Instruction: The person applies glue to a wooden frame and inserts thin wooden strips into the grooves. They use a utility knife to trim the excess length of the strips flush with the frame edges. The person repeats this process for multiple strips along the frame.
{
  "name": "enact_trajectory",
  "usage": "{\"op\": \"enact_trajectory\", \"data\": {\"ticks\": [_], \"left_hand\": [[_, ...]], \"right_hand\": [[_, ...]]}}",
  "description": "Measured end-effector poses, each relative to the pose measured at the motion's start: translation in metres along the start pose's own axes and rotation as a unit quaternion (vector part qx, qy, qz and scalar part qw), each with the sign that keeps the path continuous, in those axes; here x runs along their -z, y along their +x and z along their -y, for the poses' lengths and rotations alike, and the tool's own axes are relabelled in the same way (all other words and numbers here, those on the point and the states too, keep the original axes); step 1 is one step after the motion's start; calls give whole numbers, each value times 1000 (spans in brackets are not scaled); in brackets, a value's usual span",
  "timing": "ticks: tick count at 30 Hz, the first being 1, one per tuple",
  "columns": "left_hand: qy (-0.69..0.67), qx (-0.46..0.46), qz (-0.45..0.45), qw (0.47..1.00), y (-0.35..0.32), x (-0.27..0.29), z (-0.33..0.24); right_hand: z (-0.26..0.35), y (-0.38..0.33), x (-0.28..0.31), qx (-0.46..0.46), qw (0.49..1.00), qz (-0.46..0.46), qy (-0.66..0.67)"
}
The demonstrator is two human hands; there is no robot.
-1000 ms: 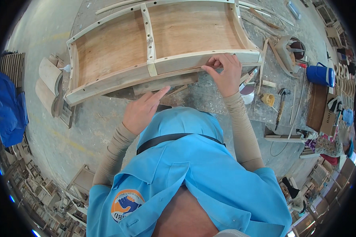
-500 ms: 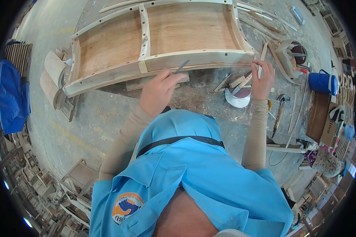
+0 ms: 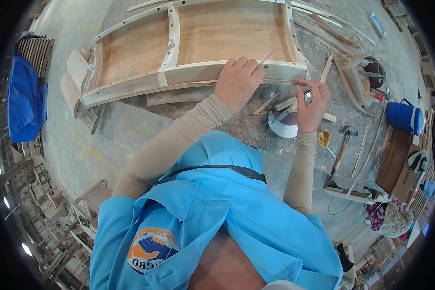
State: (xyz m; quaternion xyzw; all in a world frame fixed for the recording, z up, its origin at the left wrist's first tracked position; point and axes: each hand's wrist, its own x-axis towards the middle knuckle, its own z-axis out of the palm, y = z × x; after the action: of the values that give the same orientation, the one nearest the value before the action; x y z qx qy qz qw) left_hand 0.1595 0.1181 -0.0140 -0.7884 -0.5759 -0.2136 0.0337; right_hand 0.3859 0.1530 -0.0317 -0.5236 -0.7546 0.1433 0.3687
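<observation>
A curved wooden frame (image 3: 203,74) with plywood panels lies in front of me. Its near rail carries a thin wooden strip (image 3: 270,82) along the lower edge. My left hand (image 3: 240,83) rests over this rail, closed around a thin grey blade (image 3: 266,58) whose end sticks out to the right above the rail. At the frame's near right corner, my right hand (image 3: 312,107) pinches the end of the strip between thumb and fingers. The fingertips are partly hidden, and much of the blade is covered by the left hand.
On the floor to the right lie a hammer (image 3: 342,147), a round cup of yellowish paste (image 3: 324,138), a white-rimmed container (image 3: 281,126) and wood offcuts. A blue cooler (image 3: 404,116) stands farther right, beside a cardboard box (image 3: 405,180). Curved wooden pieces (image 3: 75,77) stand left of the frame.
My left hand has moved right along the near rail with the blade, from near the middle divider toward the right corner. My right hand has shifted slightly down and left in the picture.
</observation>
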Motion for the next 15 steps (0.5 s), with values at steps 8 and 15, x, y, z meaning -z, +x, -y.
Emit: {"op": "enact_trajectory", "data": {"ticks": [8, 15], "left_hand": [[-9, 29, 17, 999, 6, -5, -9], [-35, 49, -20, 998, 3, -7, -3]], "right_hand": [[26, -1, -18, 50, 998, 4, 25], [38, -1, -36, 94, 995, 29, 29]]}}
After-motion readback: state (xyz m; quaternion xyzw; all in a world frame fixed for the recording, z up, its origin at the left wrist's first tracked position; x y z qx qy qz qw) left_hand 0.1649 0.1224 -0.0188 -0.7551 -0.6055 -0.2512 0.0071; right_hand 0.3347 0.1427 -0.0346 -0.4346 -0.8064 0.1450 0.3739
